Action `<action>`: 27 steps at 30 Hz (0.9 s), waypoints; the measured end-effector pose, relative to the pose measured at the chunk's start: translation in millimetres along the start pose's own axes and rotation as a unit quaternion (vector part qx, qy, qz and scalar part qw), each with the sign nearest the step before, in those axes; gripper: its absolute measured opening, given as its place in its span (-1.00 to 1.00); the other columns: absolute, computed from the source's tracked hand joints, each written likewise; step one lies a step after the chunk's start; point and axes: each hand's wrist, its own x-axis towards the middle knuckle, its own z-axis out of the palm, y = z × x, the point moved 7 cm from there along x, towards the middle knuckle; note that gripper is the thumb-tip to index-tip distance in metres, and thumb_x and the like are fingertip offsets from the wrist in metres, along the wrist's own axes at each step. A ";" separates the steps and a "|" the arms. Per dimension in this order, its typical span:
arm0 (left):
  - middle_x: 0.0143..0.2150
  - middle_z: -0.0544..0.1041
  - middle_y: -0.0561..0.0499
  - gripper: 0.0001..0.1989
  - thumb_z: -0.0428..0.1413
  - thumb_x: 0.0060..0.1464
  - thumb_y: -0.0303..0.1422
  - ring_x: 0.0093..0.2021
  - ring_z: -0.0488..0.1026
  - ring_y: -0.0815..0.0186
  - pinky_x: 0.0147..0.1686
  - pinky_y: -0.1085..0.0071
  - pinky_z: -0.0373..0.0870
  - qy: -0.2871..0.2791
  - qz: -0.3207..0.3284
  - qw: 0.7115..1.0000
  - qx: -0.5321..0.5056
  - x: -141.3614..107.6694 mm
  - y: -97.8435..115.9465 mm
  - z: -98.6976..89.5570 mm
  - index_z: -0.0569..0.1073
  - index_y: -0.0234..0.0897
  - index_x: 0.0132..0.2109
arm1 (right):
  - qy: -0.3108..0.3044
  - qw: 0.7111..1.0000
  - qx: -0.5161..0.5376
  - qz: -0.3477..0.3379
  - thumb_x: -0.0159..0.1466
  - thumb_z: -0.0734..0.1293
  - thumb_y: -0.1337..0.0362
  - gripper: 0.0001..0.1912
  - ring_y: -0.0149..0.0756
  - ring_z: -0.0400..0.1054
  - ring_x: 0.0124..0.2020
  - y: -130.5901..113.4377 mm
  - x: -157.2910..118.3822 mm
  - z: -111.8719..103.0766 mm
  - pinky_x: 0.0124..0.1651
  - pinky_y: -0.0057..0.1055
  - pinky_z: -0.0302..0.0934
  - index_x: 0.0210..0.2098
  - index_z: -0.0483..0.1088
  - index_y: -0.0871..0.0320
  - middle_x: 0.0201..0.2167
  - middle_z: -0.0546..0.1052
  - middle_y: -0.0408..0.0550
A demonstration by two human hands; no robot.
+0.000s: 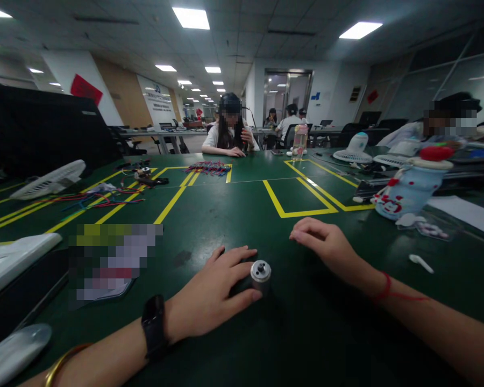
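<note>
A small silver electric motor [261, 271] stands upright on the green table, its shaft and dark holes facing up. My left hand [221, 282] lies low beside it, thumb and index finger around its left side and the other fingers spread. A black watch is on that wrist. To the right of the motor, and apart from it, my right hand [326, 242] hovers with fingers curled and the tips pressed together. Whatever is between those fingertips, if anything, is too small or hidden to make out.
Wires [207, 168] lie bundled across the table. A blue bottle [411, 185] and a white earbud [421, 263] are at right. A printed packet [113, 258], a keyboard [28, 290] and a mouse [20, 346] are at left. A person [228, 131] sits opposite.
</note>
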 end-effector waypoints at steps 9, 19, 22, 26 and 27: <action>0.34 0.17 0.05 -0.58 0.03 0.25 -0.19 0.32 0.06 0.06 0.25 -0.17 -0.19 -0.011 -0.019 1.000 0.003 14.5 2.1 10.3 0.20 0.06 0.23 | 0.006 0.997 -0.026 0.068 0.20 0.32 0.13 -0.76 -0.32 0.34 -0.37 36.0 3.7 -20.0 -0.31 -0.35 0.22 -0.33 0.49 0.19 -0.38 0.49 -0.06; 0.30 0.21 -0.01 -0.61 0.05 0.25 -0.22 0.28 0.13 0.05 0.24 -0.14 -0.14 0.005 -0.003 1.000 0.009 18.5 9.9 14.9 0.25 0.01 0.20 | -0.050 0.986 -0.061 -0.147 0.22 0.34 0.28 -0.92 -0.28 0.29 -0.03 -50.5 -20.5 23.2 0.07 -0.29 0.17 -0.29 0.48 0.10 -0.09 0.40 -0.04; 0.31 0.20 0.00 -0.63 0.04 0.25 -0.19 0.28 0.13 0.03 0.24 -0.17 -0.16 0.001 -0.012 1.000 0.011 19.5 9.2 18.5 0.27 0.01 0.18 | -0.006 0.991 -0.057 -0.122 0.25 0.32 0.25 -0.90 -0.30 0.29 -0.03 -38.8 -18.4 4.8 0.08 -0.31 0.16 -0.30 0.46 0.12 -0.11 0.40 -0.03; 0.33 0.18 0.01 -0.62 0.02 0.27 -0.17 0.30 0.09 0.04 0.24 -0.18 -0.17 -0.006 -0.014 1.000 0.010 26.3 11.6 25.4 0.25 0.02 0.20 | -0.102 0.983 -0.098 -0.117 0.21 0.35 0.27 -0.92 -0.29 0.29 -0.05 -16.1 -28.8 -0.2 0.06 -0.28 0.16 -0.31 0.48 0.12 -0.11 0.39 -0.04; 0.33 0.18 0.01 -0.62 0.01 0.27 -0.17 0.30 0.08 0.04 0.25 -0.18 -0.18 -0.009 -0.014 1.000 0.010 28.7 12.4 26.8 0.24 0.03 0.21 | -0.133 0.978 -0.115 -0.113 0.20 0.36 0.27 -0.92 -0.28 0.29 -0.06 -9.9 -32.9 1.0 0.06 -0.26 0.16 -0.32 0.49 0.11 -0.11 0.40 -0.04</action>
